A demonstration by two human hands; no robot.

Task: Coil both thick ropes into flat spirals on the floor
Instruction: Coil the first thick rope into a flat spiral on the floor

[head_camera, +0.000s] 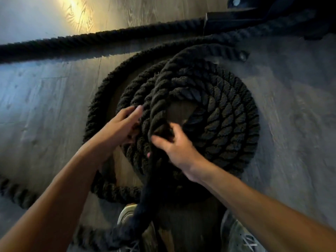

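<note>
A thick black coiled rope (223,113) lay on the grey wood-grain floor (294,124), wound in several close turns around a small bare patch of floor at its centre. On the right side the turns sat tight and touching. On the left they lay looser, and one wide outer loop stood apart from the rest, with floor showing in the gap.

The person's left hand (125,124) rested on the left side of the coil, its fingers bent down over one of the middle turns and gripping it, with one finger stretched out along the rope. The right hand (174,142) was just beside it, at the near edge of the coil's centre, with thumb and fingers closed round the innermost length of the rope. From that grip the loose length (145,202) rose off the floor toward the camera, passed between the person's shoes (240,237) and trailed away to the lower left. Both hands were slightly blurred.

Beyond the coil a straight rope (101,38) ran across the floor from the left edge toward a dark bracket (254,17) at the upper right. The coil's outermost turn ran up toward the same bracket. A warm patch of light fell on the floor at the top left.
</note>
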